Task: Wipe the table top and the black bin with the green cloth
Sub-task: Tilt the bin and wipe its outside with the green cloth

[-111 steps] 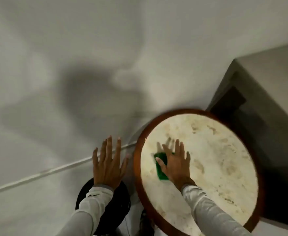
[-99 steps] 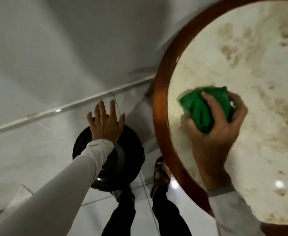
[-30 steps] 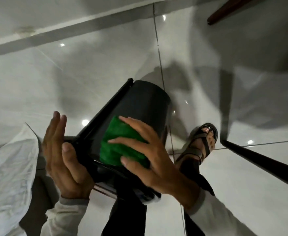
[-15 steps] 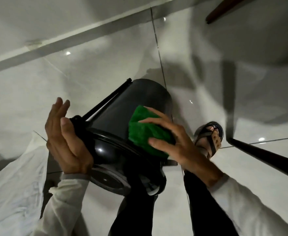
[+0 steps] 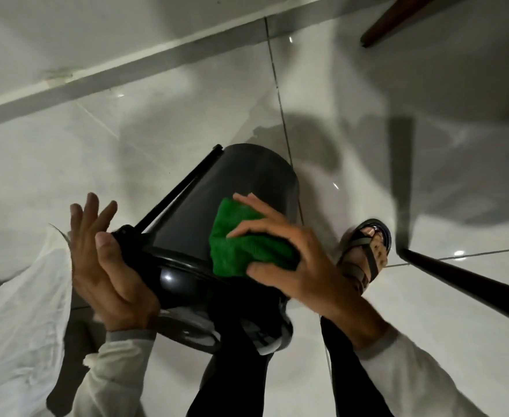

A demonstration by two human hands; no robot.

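Fingers (image 5: 248, 228) of right hand (image 5: 289, 266) spread flat, pressing green cloth (image 5: 241, 251) on black bin (image 5: 217, 212) wall, no closed grip. I see tiled floor (image 5: 367, 145) biggest, glossy. White sheet (image 5: 15, 326) lies lower left. Bin tilted, lid end toward me, held above floor. Left hand (image 5: 108, 266) cups lid rim, thumb on hinge, fingers straight. Sandalled foot (image 5: 367, 251) just right of bin.
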